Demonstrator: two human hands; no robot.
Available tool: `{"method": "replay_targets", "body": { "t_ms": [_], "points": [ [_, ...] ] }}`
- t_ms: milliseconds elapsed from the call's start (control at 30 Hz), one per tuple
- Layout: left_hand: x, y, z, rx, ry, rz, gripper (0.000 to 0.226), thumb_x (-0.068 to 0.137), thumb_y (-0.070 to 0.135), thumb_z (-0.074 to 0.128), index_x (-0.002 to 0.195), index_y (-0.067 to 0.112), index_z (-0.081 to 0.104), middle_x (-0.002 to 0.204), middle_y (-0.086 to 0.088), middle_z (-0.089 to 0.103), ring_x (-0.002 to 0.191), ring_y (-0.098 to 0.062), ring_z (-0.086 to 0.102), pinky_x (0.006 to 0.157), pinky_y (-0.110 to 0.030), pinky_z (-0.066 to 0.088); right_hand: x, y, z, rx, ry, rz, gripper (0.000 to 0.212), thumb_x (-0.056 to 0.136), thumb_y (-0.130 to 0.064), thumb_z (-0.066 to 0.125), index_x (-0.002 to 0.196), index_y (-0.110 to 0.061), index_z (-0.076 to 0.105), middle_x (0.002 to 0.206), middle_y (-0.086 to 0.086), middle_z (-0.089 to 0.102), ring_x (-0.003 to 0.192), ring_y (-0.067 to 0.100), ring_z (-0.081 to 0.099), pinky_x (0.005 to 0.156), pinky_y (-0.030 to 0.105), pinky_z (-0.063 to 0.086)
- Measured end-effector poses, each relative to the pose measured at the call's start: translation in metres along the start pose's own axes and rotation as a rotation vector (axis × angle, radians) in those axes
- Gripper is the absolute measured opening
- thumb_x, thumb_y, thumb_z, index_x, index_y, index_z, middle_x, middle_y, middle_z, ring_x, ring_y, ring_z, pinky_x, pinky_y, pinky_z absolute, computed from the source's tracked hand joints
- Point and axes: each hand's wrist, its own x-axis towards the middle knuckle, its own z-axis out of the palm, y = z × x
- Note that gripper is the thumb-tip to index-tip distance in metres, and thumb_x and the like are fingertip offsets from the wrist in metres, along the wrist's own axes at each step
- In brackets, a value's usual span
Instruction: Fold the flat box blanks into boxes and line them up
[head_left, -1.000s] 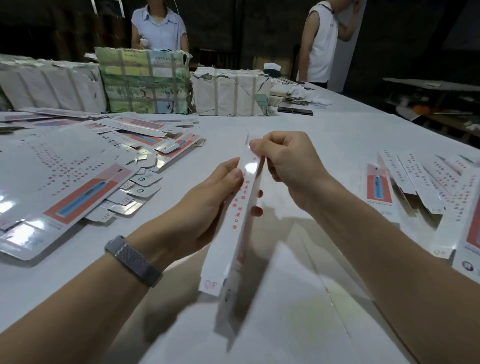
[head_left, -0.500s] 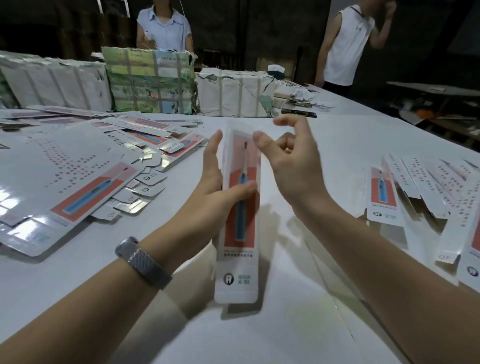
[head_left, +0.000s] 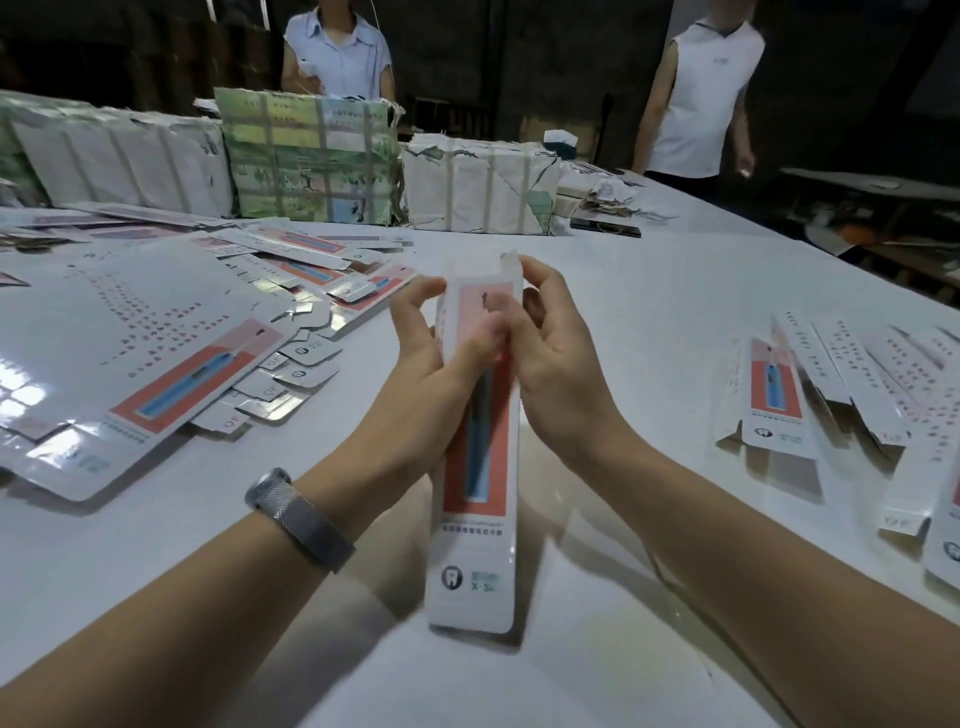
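I hold one long, narrow white box (head_left: 475, 525) with a red panel and a blue toothbrush picture, upright above the white table (head_left: 649, 312). My left hand (head_left: 436, 364) grips its upper left side, thumb across the front. My right hand (head_left: 550, 364) holds the upper right edge, fingers curled at the top flap. A heap of flat blanks (head_left: 156, 353) lies on the left. Several folded boxes (head_left: 852, 384) lie side by side on the right.
Strapped paper bundles (head_left: 311, 156) stand in a row along the far side of the table. Two people stand behind them, one at the back centre (head_left: 337, 57) and one at the back right (head_left: 701, 93). A dark bench (head_left: 883, 192) is at the far right.
The box has turned from edge-on to front face toward me. My right hand, which had opened and lifted off, has come back onto the box's upper right edge.
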Motion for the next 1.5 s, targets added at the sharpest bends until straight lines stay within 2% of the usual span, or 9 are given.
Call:
{"method": "replay_targets", "body": {
  "t_ms": [133, 367, 467, 633, 767, 933, 1100, 1233, 1500],
  "points": [
    [0.000, -0.004, 0.001, -0.008, 0.005, 0.098, 0.041, 0.102, 0.038, 0.047, 0.133, 0.053, 0.023, 0.104, 0.013, 0.075, 0.095, -0.010, 0.074, 0.075, -0.020, 0.057, -0.001, -0.003, 0.000, 0.032, 0.001, 0.027, 0.036, 0.090, -0.048, 0.053, 0.123, -0.039, 0.043, 0.107, 0.026, 0.061, 0.098, 0.026, 0.068, 0.093, 0.045, 0.054],
    [-0.001, -0.005, 0.002, -0.084, -0.007, 0.035, 0.031, 0.097, 0.040, 0.049, 0.124, 0.052, 0.039, 0.094, 0.011, 0.073, 0.079, -0.009, 0.072, 0.065, -0.022, 0.057, -0.002, 0.000, -0.003, 0.077, -0.040, 0.047, 0.012, 0.102, -0.028, 0.049, 0.109, -0.023, 0.057, 0.097, -0.005, 0.068, 0.090, 0.012, 0.067, 0.083, 0.027, 0.056],
    [-0.002, -0.006, 0.001, -0.079, -0.016, 0.025, 0.028, 0.099, 0.039, 0.048, 0.122, 0.052, 0.039, 0.089, 0.010, 0.073, 0.074, -0.008, 0.071, 0.063, -0.022, 0.056, -0.003, -0.002, -0.003, 0.079, -0.036, 0.042, 0.012, 0.103, -0.025, 0.048, 0.107, -0.017, 0.056, 0.096, -0.002, 0.065, 0.083, 0.007, 0.065, 0.077, 0.022, 0.054],
    [-0.003, -0.009, 0.000, -0.034, -0.063, -0.004, 0.023, 0.108, 0.033, 0.043, 0.118, 0.053, 0.038, 0.080, 0.006, 0.074, 0.070, -0.008, 0.072, 0.062, -0.020, 0.056, 0.000, 0.000, -0.006, 0.024, 0.006, 0.029, 0.016, 0.087, -0.032, 0.053, 0.102, -0.027, 0.056, 0.120, 0.013, 0.057, 0.102, 0.031, 0.063, 0.091, 0.041, 0.054],
    [-0.005, -0.008, 0.000, 0.005, -0.094, -0.047, 0.027, 0.108, 0.035, 0.041, 0.124, 0.054, 0.031, 0.079, 0.009, 0.074, 0.068, -0.010, 0.073, 0.060, -0.020, 0.056, 0.006, 0.000, -0.015, 0.217, 0.018, 0.086, 0.037, 0.078, -0.016, 0.061, 0.111, -0.028, 0.050, 0.112, 0.001, 0.060, 0.099, 0.025, 0.066, 0.091, 0.040, 0.056],
    [-0.006, -0.008, -0.001, 0.066, -0.104, -0.078, 0.043, 0.108, 0.034, 0.042, 0.136, 0.058, 0.019, 0.086, 0.014, 0.076, 0.067, -0.010, 0.073, 0.060, -0.019, 0.056, 0.012, -0.002, -0.019, 0.404, 0.031, 0.172, 0.050, 0.067, -0.001, 0.059, 0.113, -0.020, 0.056, 0.099, 0.006, 0.056, 0.092, 0.029, 0.054, 0.089, 0.045, 0.046],
    [-0.007, -0.006, -0.001, 0.046, -0.108, -0.100, 0.039, 0.106, 0.040, 0.044, 0.135, 0.058, 0.026, 0.085, 0.002, 0.075, 0.076, -0.021, 0.075, 0.066, -0.026, 0.059, 0.013, -0.004, -0.024, 0.503, -0.076, 0.235, 0.036, 0.065, 0.003, 0.056, 0.097, -0.010, 0.069, 0.092, 0.012, 0.066, 0.090, 0.028, 0.057, 0.091, 0.042, 0.043],
    [-0.007, -0.004, -0.001, -0.027, -0.098, -0.125, 0.044, 0.097, 0.041, 0.048, 0.134, 0.057, 0.031, 0.096, -0.010, 0.074, 0.083, -0.034, 0.076, 0.072, -0.044, 0.063, 0.014, -0.006, -0.028, 0.580, -0.134, 0.279, 0.042, 0.070, 0.006, 0.058, 0.108, -0.010, 0.067, 0.105, 0.016, 0.062, 0.093, 0.026, 0.062, 0.092, 0.039, 0.048],
    [-0.004, -0.001, -0.003, -0.047, -0.071, -0.087, 0.037, 0.093, 0.038, 0.051, 0.125, 0.049, 0.036, 0.089, -0.010, 0.072, 0.075, -0.037, 0.074, 0.062, -0.038, 0.059, 0.010, -0.007, -0.024, 0.506, -0.116, 0.212, 0.037, 0.084, 0.008, 0.056, 0.120, 0.000, 0.061, 0.104, 0.014, 0.068, 0.095, 0.027, 0.065, 0.095, 0.043, 0.051]
  ]
}}
